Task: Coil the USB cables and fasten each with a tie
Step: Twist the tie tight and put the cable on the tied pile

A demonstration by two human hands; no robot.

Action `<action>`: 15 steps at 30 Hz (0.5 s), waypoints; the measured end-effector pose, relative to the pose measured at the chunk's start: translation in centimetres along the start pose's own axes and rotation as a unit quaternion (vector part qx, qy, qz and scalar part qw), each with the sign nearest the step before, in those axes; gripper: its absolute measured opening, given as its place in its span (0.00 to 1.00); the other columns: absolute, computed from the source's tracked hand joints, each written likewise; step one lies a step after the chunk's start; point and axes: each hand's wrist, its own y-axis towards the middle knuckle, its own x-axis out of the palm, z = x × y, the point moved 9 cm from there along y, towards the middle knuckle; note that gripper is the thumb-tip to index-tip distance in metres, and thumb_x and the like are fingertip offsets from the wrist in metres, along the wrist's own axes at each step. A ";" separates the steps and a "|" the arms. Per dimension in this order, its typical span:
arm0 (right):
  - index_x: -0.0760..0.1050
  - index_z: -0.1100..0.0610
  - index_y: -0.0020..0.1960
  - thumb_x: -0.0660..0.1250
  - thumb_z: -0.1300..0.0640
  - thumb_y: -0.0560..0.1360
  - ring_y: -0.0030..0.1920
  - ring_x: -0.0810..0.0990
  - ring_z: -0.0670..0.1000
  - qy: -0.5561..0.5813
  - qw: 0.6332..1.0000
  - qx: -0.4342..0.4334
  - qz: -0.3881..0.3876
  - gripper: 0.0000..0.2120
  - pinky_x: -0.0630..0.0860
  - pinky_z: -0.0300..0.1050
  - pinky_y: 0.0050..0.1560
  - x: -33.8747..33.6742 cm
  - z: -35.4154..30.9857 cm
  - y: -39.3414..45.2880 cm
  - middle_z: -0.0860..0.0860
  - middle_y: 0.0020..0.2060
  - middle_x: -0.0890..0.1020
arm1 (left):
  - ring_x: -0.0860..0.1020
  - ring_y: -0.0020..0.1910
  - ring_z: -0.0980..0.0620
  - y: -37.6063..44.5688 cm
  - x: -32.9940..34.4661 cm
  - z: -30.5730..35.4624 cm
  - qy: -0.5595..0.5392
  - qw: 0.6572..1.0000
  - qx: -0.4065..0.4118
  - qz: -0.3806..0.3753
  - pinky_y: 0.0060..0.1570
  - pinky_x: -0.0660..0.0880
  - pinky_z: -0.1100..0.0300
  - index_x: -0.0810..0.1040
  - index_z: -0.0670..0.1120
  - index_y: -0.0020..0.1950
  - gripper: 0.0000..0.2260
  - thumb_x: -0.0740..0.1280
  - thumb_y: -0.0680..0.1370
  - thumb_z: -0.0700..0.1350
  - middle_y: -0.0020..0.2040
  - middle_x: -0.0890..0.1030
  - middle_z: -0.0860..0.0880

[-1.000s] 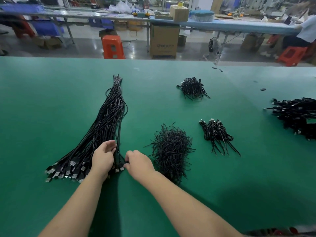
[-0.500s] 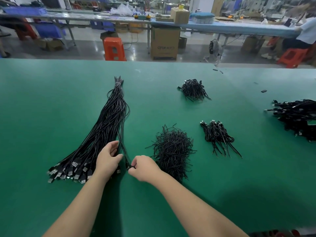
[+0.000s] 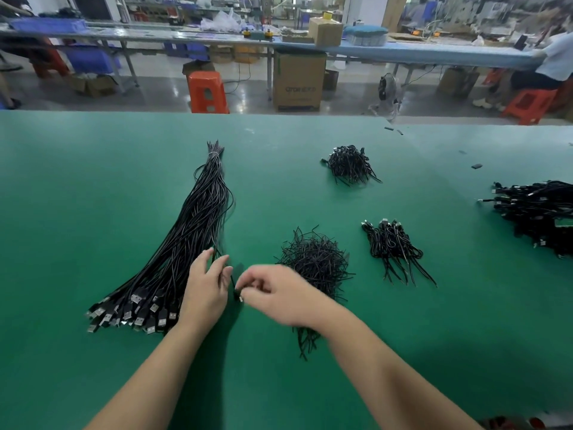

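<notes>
Bare mat (image 3: 93,212) left — tie pile (image 3: 313,262) right

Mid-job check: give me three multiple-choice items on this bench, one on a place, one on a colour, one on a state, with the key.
1. Where does the pile of loose ties lie relative to the long bundle of USB cables?
A. to its right
B. to its left
C. on top of it

2. What colour is the table surface?
A. white
B. green
C. orange

3. What is the right hand doing?
A. lying flat and open on the table
B. pinching one cable end at the bundle's edge
C. holding the orange stool

Key: 1 A, the tie pile sits right of the bundle, partly behind the right hand. 2 B, the mat is green all over. 3 B, its fingertips close on a dark plug end, while the left hand rests on the bundle with fingers straight.
</notes>
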 end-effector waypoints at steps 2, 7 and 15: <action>0.76 0.50 0.50 0.60 0.55 0.82 0.34 0.77 0.45 0.073 0.996 -0.007 0.052 0.06 0.77 0.39 0.38 -3.0 -0.2 0.3 0.46 0.38 0.79 | 0.64 0.76 0.42 0.3 -0.9 0.9 0.031 0.999 0.034 0.026 0.75 0.60 0.47 0.80 0.40 0.63 0.12 0.64 0.82 0.41 0.73 0.71 0.40; 0.74 0.56 0.50 0.54 0.53 0.86 0.38 0.83 0.48 0.243 0.946 -0.004 0.212 0.13 0.80 0.42 0.37 -8.8 0.9 0.8 0.53 0.45 0.83 | 0.80 0.55 0.48 0.8 -0.7 3.9 0.057 0.994 0.090 -0.011 0.72 0.65 0.44 0.79 0.44 0.54 0.16 0.54 0.85 0.49 0.51 0.83 0.48; 0.75 0.61 0.47 0.58 0.50 0.85 0.25 0.78 0.49 0.377 0.880 0.005 0.290 0.17 0.70 0.38 0.22 -11.9 1.7 0.7 0.53 0.38 0.86 | 0.72 0.28 0.55 -2.2 2.0 6.5 -0.168 0.962 -0.049 -0.210 0.33 0.69 0.60 0.82 0.51 0.43 0.21 0.56 0.84 0.58 0.27 0.72 0.54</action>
